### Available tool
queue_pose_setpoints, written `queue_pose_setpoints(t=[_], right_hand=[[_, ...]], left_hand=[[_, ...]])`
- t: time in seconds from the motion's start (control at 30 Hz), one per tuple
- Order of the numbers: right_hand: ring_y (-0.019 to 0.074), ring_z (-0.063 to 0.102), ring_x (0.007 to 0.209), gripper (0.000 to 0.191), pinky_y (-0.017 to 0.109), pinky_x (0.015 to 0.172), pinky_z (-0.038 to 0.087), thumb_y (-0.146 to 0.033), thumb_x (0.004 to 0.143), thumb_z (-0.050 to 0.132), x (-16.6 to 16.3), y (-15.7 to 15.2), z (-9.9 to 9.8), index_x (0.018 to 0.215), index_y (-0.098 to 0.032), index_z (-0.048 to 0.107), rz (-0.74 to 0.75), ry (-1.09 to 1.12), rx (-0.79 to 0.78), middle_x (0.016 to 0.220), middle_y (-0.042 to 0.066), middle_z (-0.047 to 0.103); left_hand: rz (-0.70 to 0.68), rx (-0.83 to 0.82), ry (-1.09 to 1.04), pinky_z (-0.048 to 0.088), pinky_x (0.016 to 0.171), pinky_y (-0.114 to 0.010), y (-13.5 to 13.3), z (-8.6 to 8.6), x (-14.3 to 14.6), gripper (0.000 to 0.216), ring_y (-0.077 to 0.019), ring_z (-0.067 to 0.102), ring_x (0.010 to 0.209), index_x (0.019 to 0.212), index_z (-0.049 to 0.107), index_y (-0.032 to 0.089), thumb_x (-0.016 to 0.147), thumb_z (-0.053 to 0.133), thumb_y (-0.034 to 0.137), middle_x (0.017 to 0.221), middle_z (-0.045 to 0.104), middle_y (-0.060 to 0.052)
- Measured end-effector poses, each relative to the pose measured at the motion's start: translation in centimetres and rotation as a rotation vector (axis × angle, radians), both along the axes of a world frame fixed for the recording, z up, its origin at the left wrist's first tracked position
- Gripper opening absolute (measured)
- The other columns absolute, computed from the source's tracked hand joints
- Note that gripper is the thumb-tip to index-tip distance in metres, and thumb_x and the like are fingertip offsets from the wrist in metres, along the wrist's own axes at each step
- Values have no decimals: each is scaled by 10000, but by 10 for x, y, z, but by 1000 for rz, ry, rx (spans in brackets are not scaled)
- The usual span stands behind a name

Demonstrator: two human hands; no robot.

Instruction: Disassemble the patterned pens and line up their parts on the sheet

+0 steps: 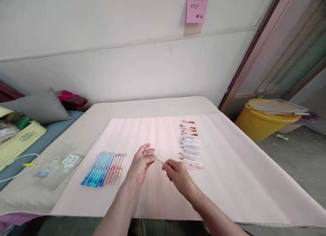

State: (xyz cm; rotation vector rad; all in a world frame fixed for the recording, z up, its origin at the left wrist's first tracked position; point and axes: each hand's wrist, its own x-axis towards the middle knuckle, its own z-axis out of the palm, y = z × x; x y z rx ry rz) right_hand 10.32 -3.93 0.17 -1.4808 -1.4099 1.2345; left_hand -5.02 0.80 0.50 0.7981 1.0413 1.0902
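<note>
Left hand [141,164] pinches pale pen [159,158] at far-left end | right hand [178,173] pinches near-right end | keep ends aligned, pressure light

Bright, diffuse illumination of the pink cloth [229,188], softly shaded nearside of the left hand [141,163] and right hand [179,175]. Beyond them, a note [197,11] shadows the wall [114,72] below; rightward, the floor [303,161] dims and wide-angle distortion stretches the bucket [254,122].

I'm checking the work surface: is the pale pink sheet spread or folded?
Spread: the pale pink sheet lies open, only faintly rippled, with slim blue pens resting on it.
</note>
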Motion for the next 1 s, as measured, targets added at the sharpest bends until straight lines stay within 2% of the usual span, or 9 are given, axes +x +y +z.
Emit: queue_pose_setpoints(t=[0.07, 0.17, 0.33, 0.43, 0.57, 0.6, 0.73, 0.87, 1.0], right_hand=[[77, 333, 455, 226, 207, 432, 244, -270, 791, 427, 0, 0, 0, 629, -170, 548, 2, 1, 3, 459, -64, 391], [77, 331, 455, 219, 206, 430, 246, -266, 791, 428, 0, -1, 1, 630, -170, 543, 3, 4, -12, 460, -65, 387], [76, 326, 446, 222, 207, 425, 242, -270, 796, 422, 0, -1, 2, 657, -169, 562, 1, 0, -17, 456, -65, 385], [77, 330, 446, 222, 206, 425, 244, -270, 795, 422, 1, -1, 1, 661, -169, 567, 5, 1, -11, 457, -64, 389], [76, 333, 448, 220, 204, 426, 246, -273, 796, 426, 1, -1, 0, 654, -170, 559, 3, 5, 0, 459, -63, 391], [76, 335, 450, 225, 204, 428, 247, -274, 797, 426, 1, -1, 0, 642, -170, 551, 8, 5, 5, 460, -62, 394], [74, 340, 452, 232, 202, 431, 252, -271, 796, 429, 1, -2, 1, 619, -171, 539, 19, 5, 5, 463, -60, 399], [77, 341, 450, 223, 201, 426, 250, -274, 798, 430, 1, -2, 0, 643, -171, 553, 8, 4, 3, 459, -61, 398], [75, 341, 453, 234, 200, 430, 255, -273, 800, 430, 1, -2, 0, 619, -172, 538, 19, 8, 15, 463, -60, 403]], left_hand=[[-17, 2, -21, 413, 588, -182, 0, 1, 1, 555, -72, 553, 684, 1113, 537, 195, 597, 738, 166, 994, 610, -59], [-10, 5, 43, 336, 462, -168, 0, 1, 1, 505, -25, 448, 502, 1112, 539, 184, 643, 722, 230, 915, 618, -47], [-45, -1, -53, 409, 566, -169, -1, 4, 0, 528, -50, 531, 637, 1107, 539, 192, 616, 726, 141, 1012, 601, -67], [-45, -5, -14, 340, 451, -151, -2, 6, 0, 443, -12, 434, 496, 1093, 545, 183, 679, 699, 210, 956, 610, -62], [-54, -21, -83, 438, 610, -175, -3, 8, 2, 478, -69, 556, 706, 1092, 545, 184, 647, 715, 145, 1027, 600, -78], [-70, -22, -91, 440, 611, -177, -3, 8, 2, 489, -68, 557, 699, 1097, 544, 184, 642, 717, 137, 1022, 604, -78], [-50, -19, 2, 344, 435, -148, -4, 6, 3, 427, -12, 431, 480, 1091, 551, 177, 695, 695, 246, 925, 623, -58], [-53, -37, -84, 451, 615, -173, -3, 5, 2, 479, -75, 564, 718, 1091, 548, 180, 646, 724, 155, 1019, 609, -81], [-90, -46, -54, 374, 460, -142, -3, 4, 2, 435, -19, 465, 516, 1101, 552, 170, 696, 700, 226, 972, 628, -88]])
